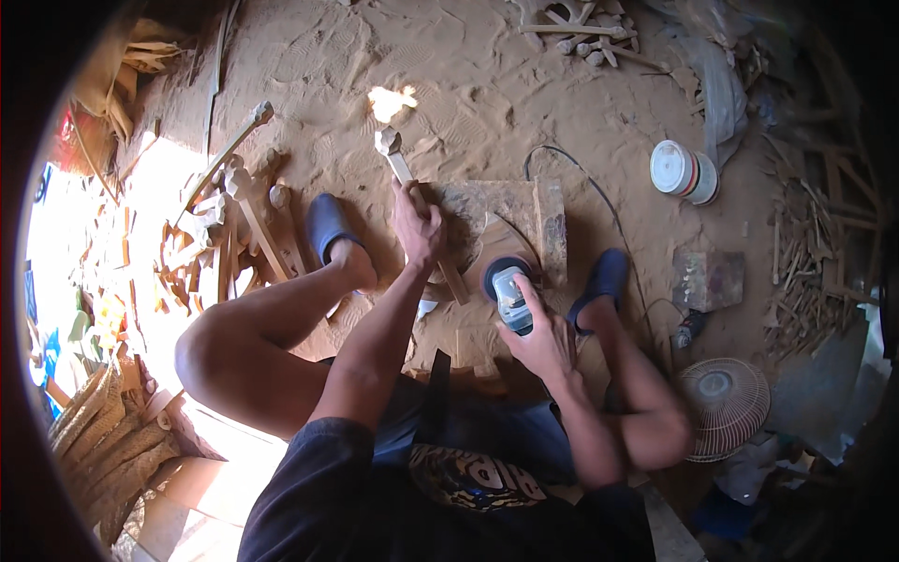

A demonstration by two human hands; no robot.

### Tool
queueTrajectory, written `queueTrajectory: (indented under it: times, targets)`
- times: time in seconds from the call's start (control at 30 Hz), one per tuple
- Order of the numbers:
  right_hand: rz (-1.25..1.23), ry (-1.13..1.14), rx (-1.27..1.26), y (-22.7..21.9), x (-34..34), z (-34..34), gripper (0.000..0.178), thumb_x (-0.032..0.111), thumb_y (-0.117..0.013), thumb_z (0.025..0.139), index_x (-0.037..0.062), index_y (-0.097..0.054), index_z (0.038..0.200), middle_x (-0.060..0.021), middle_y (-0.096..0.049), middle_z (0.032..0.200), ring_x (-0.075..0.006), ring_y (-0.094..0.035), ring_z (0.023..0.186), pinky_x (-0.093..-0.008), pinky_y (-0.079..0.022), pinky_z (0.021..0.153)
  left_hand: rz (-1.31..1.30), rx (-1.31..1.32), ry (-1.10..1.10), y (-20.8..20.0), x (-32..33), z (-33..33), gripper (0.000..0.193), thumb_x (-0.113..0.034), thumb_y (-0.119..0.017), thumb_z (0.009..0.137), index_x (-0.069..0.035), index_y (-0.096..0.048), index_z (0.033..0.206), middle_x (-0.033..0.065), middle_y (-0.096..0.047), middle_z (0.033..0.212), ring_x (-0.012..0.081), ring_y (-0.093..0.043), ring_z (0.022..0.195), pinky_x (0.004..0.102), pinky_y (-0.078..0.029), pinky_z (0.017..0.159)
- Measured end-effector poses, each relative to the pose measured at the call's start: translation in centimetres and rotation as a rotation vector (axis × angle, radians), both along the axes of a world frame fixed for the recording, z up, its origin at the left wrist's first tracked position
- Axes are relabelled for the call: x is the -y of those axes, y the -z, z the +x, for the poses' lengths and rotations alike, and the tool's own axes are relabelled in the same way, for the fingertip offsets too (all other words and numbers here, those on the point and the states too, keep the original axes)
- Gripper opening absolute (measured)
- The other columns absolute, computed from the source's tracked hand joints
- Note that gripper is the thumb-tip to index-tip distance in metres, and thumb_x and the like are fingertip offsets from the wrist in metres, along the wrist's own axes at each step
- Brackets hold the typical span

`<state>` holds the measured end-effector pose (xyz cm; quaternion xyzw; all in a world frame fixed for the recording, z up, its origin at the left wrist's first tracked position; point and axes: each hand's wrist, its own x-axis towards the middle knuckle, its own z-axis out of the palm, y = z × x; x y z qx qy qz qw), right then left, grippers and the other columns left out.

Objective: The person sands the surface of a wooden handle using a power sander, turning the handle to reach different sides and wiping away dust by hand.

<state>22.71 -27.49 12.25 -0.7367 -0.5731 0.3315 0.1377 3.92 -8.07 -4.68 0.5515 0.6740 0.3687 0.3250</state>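
My left hand [418,225] is wrapped round a long wooden leg [397,163] with a carved knob at its far end. The leg slants across the left edge of a low, worn work block [551,220], its near end pointing toward me. Gripped in my right hand [546,341] is a power sander [510,292] with a round dark pad and a grey-white body. It sits at the near side of the block, beside a brown curved piece of wood [498,240]. The sander is apart from the wooden leg. Whether its pad touches the curved wood, I cannot tell.
Carved wooden legs [251,220] are heaped at the left, with more at the far right. A lidded white bucket [674,169], a box [709,279], a round fan [719,403] and thin sticks [801,258] lie to the right. A dark cord [597,190] crosses the sandy floor.
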Motion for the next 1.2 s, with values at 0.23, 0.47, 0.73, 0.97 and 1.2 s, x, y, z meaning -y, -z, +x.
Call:
queueTrajectory:
  times: [0.23,0.47,0.73,0.97,1.2]
  targets:
    - [-0.069,-0.044,0.041,0.5,-0.7,-1.2,0.086,0.026,-0.085,0.085,0.0238,-0.046,0.162,-0.0265,-0.075,0.125,-0.0503,-0.073,0.102,-0.0567,-0.059,0.088,0.059,-0.04,-0.02,0.5,0.0,-0.1,0.061,-0.005,-0.066,0.084,-0.011,-0.052,0.143,0.029,-0.042,0.166,0.0495,-0.058,0.13,0.0544,-0.046,0.111]
    - [0.025,-0.056,-0.011,1.4,-1.0,-1.7,0.086,0.023,-0.085,0.085,0.022,-0.046,0.162,-0.0281,-0.072,0.122,-0.0502,-0.073,0.1,-0.0567,-0.06,0.086,0.09,-0.083,-0.018,0.6,-0.1,0.0,0.062,-0.005,-0.066,0.084,-0.01,-0.052,0.144,0.0299,-0.041,0.167,0.0499,-0.057,0.131,0.0543,-0.045,0.112]
    - [-0.126,-0.019,0.01,1.0,-1.2,-2.1,0.086,0.02,-0.085,0.085,0.0202,-0.047,0.162,-0.0288,-0.072,0.128,-0.0508,-0.072,0.104,-0.0567,-0.06,0.089,0.098,-0.052,-0.024,0.3,0.1,0.6,0.062,-0.003,-0.064,0.083,-0.008,-0.052,0.143,0.0311,-0.042,0.165,0.0518,-0.059,0.126,0.0553,-0.047,0.11]
    - [-0.014,0.101,0.073,1.9,-1.4,-0.8,0.086,0.026,-0.085,0.086,0.0205,-0.046,0.162,-0.0308,-0.074,0.121,-0.0505,-0.073,0.102,-0.0574,-0.059,0.086,0.111,-0.087,-0.02,0.1,0.0,0.6,0.063,-0.002,-0.064,0.083,-0.005,-0.051,0.145,0.0299,-0.045,0.163,0.0506,-0.059,0.122,0.0562,-0.047,0.107]
    - [-0.022,0.217,0.154,2.2,-1.8,2.6,0.087,0.031,-0.083,0.088,0.0204,-0.041,0.164,-0.0299,-0.075,0.119,-0.0515,-0.073,0.097,-0.0592,-0.059,0.082,0.089,-0.108,-0.012,0.0,0.1,0.6,0.064,-0.002,-0.064,0.082,-0.006,-0.051,0.145,0.0282,-0.043,0.165,0.0482,-0.059,0.12,0.0553,-0.046,0.108]
